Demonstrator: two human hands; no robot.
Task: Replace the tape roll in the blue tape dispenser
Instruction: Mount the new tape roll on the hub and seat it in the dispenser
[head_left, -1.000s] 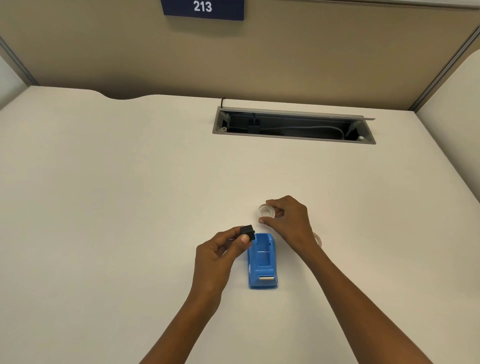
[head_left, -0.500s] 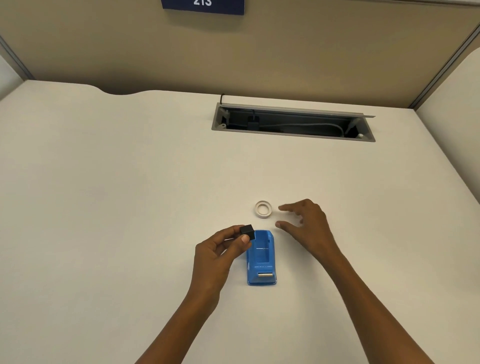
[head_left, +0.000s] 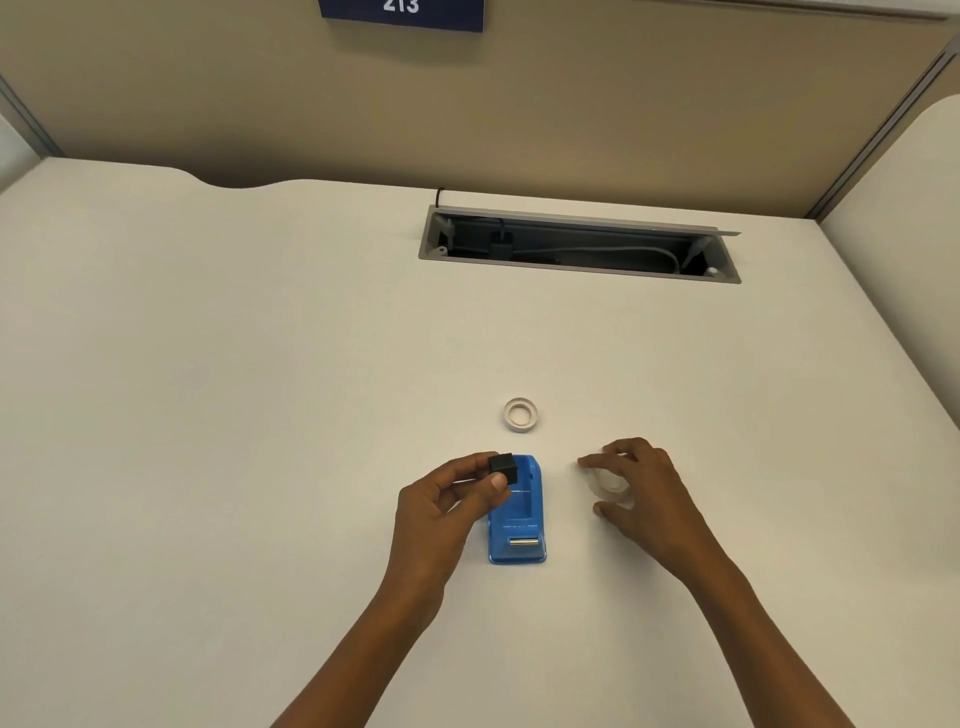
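Note:
The blue tape dispenser (head_left: 517, 514) lies on the white desk with its roll bay empty and its metal cutter toward me. My left hand (head_left: 447, 504) pinches a small black spindle core (head_left: 504, 467) just above the dispenser's far left corner. A thin white ring, a spent tape core (head_left: 520, 414), lies flat on the desk beyond the dispenser. To the right, my right hand (head_left: 644, 493) curls over a clear tape roll (head_left: 609, 483) resting on the desk, fingers spread around it; whether they grip it is unclear.
An open grey cable tray (head_left: 579, 244) with cords is sunk into the desk at the back. A beige partition wall with a blue number sign (head_left: 402, 13) rises behind. A second desk surface (head_left: 904, 208) adjoins at the right.
My right hand let go of the thin white ring, leaving it on the desk, and moved right and toward me onto the clear tape roll. My left hand stayed holding the black core.

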